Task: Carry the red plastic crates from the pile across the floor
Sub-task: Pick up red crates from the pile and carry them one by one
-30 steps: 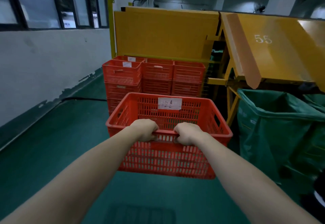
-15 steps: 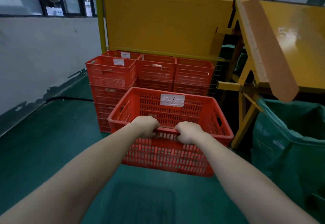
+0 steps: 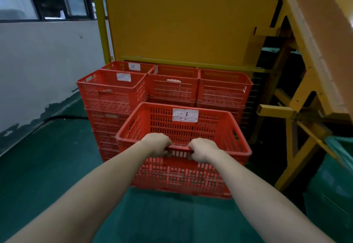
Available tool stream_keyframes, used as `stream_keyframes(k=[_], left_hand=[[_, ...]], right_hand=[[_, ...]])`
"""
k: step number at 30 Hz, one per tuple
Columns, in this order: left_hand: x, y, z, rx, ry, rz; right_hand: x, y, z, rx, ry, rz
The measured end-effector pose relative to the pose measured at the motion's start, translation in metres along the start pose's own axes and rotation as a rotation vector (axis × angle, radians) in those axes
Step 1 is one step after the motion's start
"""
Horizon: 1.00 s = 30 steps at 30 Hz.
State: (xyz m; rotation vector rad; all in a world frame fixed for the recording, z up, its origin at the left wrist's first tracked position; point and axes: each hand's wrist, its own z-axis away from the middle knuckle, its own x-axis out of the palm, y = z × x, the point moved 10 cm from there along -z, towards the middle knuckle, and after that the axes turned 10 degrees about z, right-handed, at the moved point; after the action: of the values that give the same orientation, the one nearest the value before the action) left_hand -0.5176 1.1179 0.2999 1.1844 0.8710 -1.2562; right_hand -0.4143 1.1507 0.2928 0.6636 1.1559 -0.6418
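At the left a white wall (image 3: pixel 47 67) meets the green floor (image 3: pixel 38 176). Beside it the pile of red crates (image 3: pixel 112 93) stands in stacks against a yellow panel (image 3: pixel 181 28). Just in front of the pile, the left hand (image 3: pixel 157 144) and the right hand (image 3: pixel 203 150) hold up one red crate (image 3: pixel 181 177) by its near rim. Both hands are near the middle of the rim. Each grip is wrapped around the rim, with the fingers curled under it. A white paper label (image 3: pixel 185 115) is on the far wall of this crate. At the right stand a yellow frame (image 3: pixel 298 109) and a green bag (image 3: pixel 336 176).
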Motion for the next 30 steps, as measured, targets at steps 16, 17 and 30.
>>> stream_keyframes(k=[16,17,30], left_hand=[[0.003,-0.156,-0.243,0.012,-0.104,0.081],[0.006,-0.17,-0.263,0.024,-0.125,0.079],[0.156,-0.313,-0.463,0.074,-0.214,0.106]], right_hand=[[0.006,0.058,-0.279,-0.031,-0.09,0.015],[0.009,0.06,-0.3,-0.02,-0.101,-0.001],[0.162,0.068,-0.525,0.044,-0.198,-0.044]])
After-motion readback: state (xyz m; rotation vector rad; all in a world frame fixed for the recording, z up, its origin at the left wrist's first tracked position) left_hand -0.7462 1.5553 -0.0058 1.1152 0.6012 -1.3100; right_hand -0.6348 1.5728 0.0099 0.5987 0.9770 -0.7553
